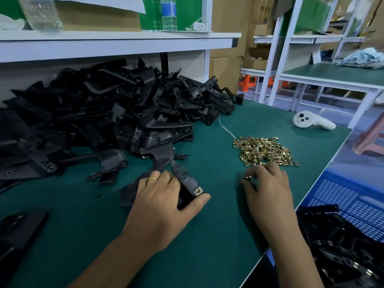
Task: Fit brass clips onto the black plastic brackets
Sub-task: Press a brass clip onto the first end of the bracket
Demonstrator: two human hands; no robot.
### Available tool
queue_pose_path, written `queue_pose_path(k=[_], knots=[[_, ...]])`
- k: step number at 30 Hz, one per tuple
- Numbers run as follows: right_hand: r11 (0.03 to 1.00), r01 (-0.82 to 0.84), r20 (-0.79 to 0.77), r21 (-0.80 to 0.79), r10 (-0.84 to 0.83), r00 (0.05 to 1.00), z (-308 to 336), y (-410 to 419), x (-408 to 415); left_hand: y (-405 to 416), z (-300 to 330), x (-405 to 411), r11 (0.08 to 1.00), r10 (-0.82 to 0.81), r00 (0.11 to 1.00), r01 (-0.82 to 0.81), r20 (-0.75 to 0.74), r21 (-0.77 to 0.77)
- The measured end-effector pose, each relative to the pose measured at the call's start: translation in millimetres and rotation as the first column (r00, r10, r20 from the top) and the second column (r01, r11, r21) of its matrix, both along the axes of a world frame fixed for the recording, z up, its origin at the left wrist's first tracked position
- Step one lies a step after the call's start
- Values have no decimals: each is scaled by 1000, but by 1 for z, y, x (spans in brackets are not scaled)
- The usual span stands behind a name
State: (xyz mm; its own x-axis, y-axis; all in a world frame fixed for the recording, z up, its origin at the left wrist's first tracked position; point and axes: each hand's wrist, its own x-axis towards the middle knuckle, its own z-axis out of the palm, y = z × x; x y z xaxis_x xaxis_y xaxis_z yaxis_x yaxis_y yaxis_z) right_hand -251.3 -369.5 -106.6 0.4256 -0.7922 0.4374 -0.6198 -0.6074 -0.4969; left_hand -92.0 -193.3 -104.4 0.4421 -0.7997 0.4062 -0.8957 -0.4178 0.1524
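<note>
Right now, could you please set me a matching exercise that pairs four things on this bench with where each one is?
Things:
1. loose brass clips
2. white handheld controller
3. black plastic bracket with one clip fitted
4. single brass clip

Places:
A. pinched in the fingertips of the right hand
B. held under the left hand
C. in a heap on the green mat, just beyond the right hand
D. alone near the far right corner of the bench

Pairs: 1-C, 2-D, 3-B, 4-A
</note>
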Motion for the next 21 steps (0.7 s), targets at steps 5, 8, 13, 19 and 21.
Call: queue_pose_path(k=[5, 8, 13, 19, 21], knots=[[1000, -3, 7, -26, 3, 1000, -2, -3, 0, 0, 2, 1, 998, -32, 998, 30, -49, -54], [1000, -4, 13, -12, 4, 1000, -2, -4, 0, 0, 2, 1, 999, -19, 999, 17, -48, -30], [1000, -22, -55, -9, 21, 998, 1, -3, -3, 0, 1, 0, 999, -11, 1000, 10, -14, -38], [996, -89, -10, 6, 89, 996, 0, 3, -6, -1, 0, 1, 999, -13, 1000, 12, -14, -51], [999, -32, 12, 5, 32, 999, -2, 3, -8, -1, 0, 1, 998, -18, 1000, 17, -25, -56]])
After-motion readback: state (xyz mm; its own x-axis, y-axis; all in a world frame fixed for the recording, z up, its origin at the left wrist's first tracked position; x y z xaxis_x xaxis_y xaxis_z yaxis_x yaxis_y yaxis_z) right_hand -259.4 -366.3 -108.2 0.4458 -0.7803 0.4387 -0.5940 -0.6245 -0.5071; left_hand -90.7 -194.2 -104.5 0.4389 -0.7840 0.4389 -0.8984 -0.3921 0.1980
